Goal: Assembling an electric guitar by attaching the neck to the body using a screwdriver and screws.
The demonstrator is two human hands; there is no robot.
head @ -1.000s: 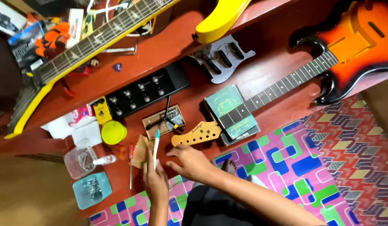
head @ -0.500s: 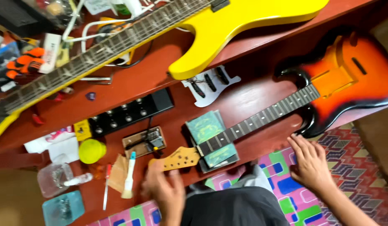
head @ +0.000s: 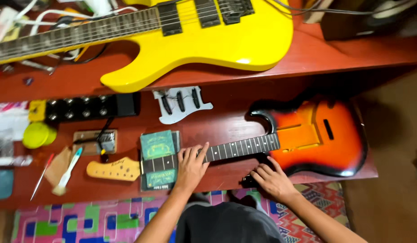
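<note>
Red wooden worktop (head: 226, 123) carries a sunburst guitar (head: 323, 135), its neck under the flat, released left hand (head: 190, 168), the right hand (head: 273, 182) grasping its lower body edge.

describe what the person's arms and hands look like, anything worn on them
Both forearms are bare as far as the frame shows, with no sleeves in view. The left hand and right hand wear no gloves, and no rings, watch or bracelet can be seen. Fingers are uncovered and the nails look short.
</note>
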